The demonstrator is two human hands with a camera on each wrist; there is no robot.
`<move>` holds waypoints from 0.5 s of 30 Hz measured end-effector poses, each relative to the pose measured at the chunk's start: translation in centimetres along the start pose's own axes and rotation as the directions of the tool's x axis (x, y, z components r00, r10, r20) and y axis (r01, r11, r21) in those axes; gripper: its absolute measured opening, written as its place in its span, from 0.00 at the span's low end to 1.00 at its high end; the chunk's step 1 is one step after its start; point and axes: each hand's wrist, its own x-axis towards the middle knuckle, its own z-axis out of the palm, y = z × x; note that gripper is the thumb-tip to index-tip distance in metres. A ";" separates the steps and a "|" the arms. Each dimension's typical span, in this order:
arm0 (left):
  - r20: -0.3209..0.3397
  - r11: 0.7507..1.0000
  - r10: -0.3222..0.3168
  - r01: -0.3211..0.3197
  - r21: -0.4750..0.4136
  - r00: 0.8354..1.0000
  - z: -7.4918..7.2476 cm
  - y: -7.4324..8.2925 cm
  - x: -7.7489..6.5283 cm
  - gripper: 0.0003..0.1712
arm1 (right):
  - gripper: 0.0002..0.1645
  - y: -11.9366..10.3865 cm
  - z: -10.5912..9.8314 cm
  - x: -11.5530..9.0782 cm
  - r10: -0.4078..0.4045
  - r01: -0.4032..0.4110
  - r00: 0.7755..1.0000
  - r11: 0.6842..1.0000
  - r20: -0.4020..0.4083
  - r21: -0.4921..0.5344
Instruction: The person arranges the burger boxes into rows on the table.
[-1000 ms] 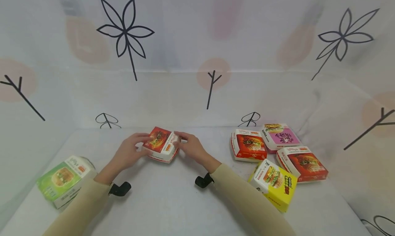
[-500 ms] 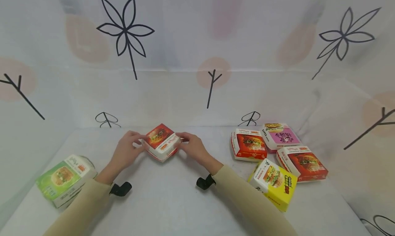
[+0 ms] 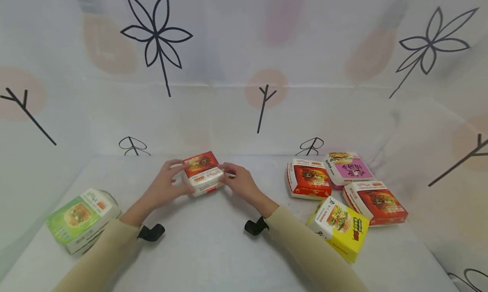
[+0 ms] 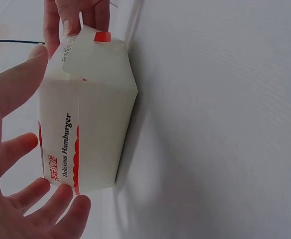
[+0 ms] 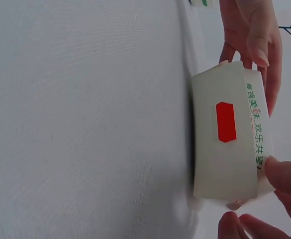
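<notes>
Place: you work somewhere draped off, room type unclear
Curtain point(image 3: 213, 118): plant-printed, hanging before and beside you
Table point(image 3: 206, 249): white, before you

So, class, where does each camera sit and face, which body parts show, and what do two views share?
Head: on the head, facing forward and down at the held hamburger box; left hand, right hand, sleeves show.
Left wrist: worn there, facing the box; left hand near, right beyond.
Right wrist: worn there, facing the box; right hand near, left beyond.
Wrist views share box and hands.

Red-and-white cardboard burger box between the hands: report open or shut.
Shut: the head view shows the box with its lid down, not raised.
</notes>
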 end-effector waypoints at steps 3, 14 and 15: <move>0.020 1.000 0.010 -0.010 0.001 1.000 0.2 0.1 0.2 0.48 | 0.25 -0.1 -0.1 -0.1 -0.014 0.014 1.000 1.000 0.026 -0.002; 0.057 0.998 0.057 -0.057 0.003 0.997 0.4 0.3 0.6 0.46 | 0.29 0.2 -0.5 -0.7 0.005 -0.003 0.999 1.000 0.044 -0.031; 0.061 0.998 0.058 -0.058 0.003 0.996 0.4 0.3 0.7 0.45 | 0.29 0.3 -0.6 -0.7 0.004 -0.003 0.999 0.999 0.041 -0.041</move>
